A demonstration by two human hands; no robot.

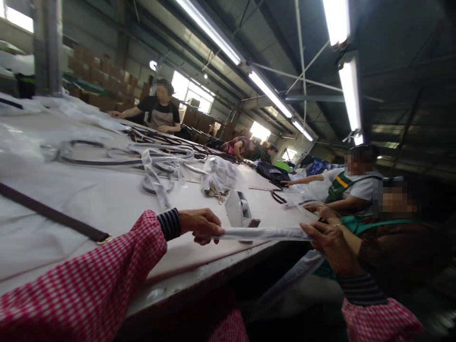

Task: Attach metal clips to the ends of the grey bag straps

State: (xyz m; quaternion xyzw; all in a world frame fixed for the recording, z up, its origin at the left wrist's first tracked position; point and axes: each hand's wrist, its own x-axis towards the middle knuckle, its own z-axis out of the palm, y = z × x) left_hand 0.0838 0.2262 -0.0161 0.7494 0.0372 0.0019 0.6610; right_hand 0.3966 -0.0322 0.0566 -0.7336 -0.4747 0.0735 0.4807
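We pinch the plastic strip in our left hand and our right hand, straight between them by the table's near edge. It looks light, soft and slippery; firm fingertip holds, well apart, should suit it.

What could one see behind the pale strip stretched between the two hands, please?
Behind the pale strip, a white tape dispenser stands on the table, its top showing above. The lower part that the strip crosses is hidden.
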